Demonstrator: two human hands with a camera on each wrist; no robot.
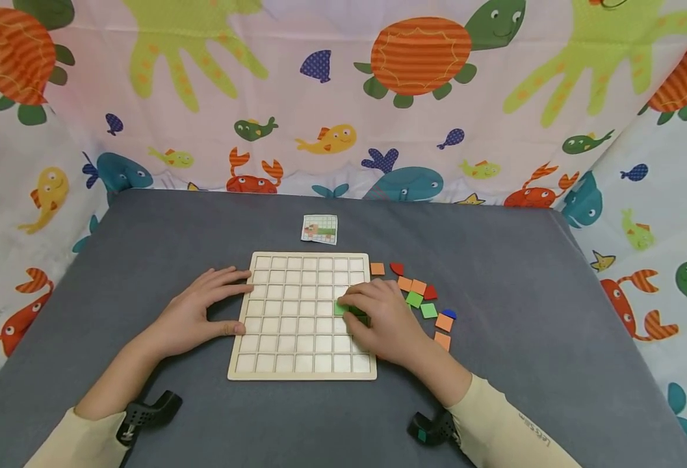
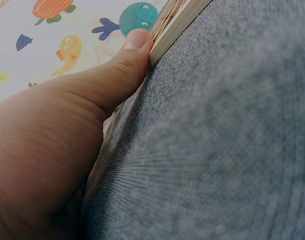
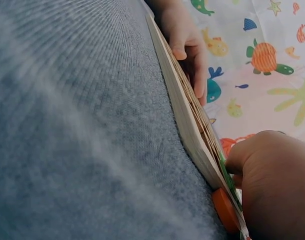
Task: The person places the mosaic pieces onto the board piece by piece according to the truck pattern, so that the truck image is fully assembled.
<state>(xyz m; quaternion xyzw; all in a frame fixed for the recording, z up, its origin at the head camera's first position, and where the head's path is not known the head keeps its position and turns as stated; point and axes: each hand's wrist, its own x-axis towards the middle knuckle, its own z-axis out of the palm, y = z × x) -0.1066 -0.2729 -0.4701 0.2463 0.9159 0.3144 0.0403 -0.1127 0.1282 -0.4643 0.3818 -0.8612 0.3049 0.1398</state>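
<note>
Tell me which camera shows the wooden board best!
The head view: it looks down on the board, so most of its squares show, though the right hand hides some. The left wrist view shows only a small edge piece; the right wrist view shows it side-on, as a thin strip.

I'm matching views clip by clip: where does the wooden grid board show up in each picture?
Head: the board lies just left of centre, below the middle.
Left wrist: only part shows, its pale edge slanting at the top, right of centre.
Right wrist: seen edge-on, a long strip running from top centre to lower right.
Shared landmark: the left hand, at the board's side.
</note>
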